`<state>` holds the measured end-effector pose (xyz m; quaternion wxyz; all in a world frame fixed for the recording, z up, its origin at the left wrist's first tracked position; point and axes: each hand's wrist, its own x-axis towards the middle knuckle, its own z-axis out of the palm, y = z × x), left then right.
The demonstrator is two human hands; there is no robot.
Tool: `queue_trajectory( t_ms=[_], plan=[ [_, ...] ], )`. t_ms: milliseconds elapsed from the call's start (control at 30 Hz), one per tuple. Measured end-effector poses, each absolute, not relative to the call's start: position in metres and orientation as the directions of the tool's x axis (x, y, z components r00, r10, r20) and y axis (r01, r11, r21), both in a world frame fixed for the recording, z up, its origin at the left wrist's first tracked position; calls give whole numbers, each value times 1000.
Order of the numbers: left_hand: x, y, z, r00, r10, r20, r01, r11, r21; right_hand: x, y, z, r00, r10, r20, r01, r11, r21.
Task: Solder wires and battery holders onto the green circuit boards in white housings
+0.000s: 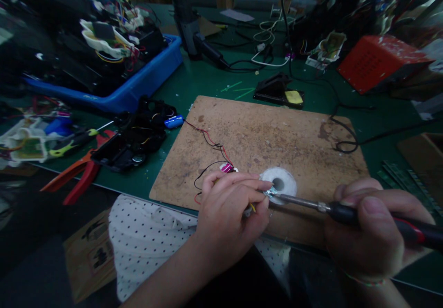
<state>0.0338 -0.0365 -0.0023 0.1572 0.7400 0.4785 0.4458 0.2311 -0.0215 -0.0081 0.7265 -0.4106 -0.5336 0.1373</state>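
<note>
Grasping a soldering iron (pixel 337 211) by its dark handle with the right hand (pixel 377 229); pinching a small circuit board (pixel 271 192) between thumb and fingers with the left hand (pixel 231 206). Located over the near part of the brown work board (pixel 277 133), right of its middle, and seen against the near-left rim of a white spool (pixel 290 181).

Best to brace both wrists low, so as to steady the small circuit board and the iron's tip alike. Heat one spot only, lightly and briefly, then lift straight off to spare neighbouring joints. Mind the left thumb and fingertips, just beside the presumably hot tip; pinch farther back if possible. Avoid dragging the red and black wires (pixel 207 135), strung out to the left toward a blue cylinder (pixel 174 121). Wipe a dirty tip on the yellow sponge (pixel 294 97), at the far side.

Impossible to confirm contact between tip and joint from this angle, or to judge the gap, if any, above the white spool. Partly covered by the left fingers, and too small to read for pads or joints. Hard to trace the yellow wire (pixel 253 208) under the left hand, or to identify the pink-wrapped part (pixel 226 167) beyond the knuckles. Unable to see the handle's back end, cut off at the right edge.
</note>
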Motion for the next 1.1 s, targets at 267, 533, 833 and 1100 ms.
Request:
queue_trajectory(
  t_ms=[267,533,833,1100],
  plan=[
    [34,-36,-3,150,854,497,576,-484,658,228,-21,-5,388,652,651,267,597,-757],
    [34,-37,-2,149,853,500,567,-488,664,233,-26,-4,344,683,645,261,591,-764],
    [33,-37,-3,153,853,500,575,-488,657,231,-22,-4,400,679,616,234,574,-785],
    [33,-37,-2,165,851,498,583,-492,647,229,-22,-6,383,657,649,243,606,-757]
  ],
)
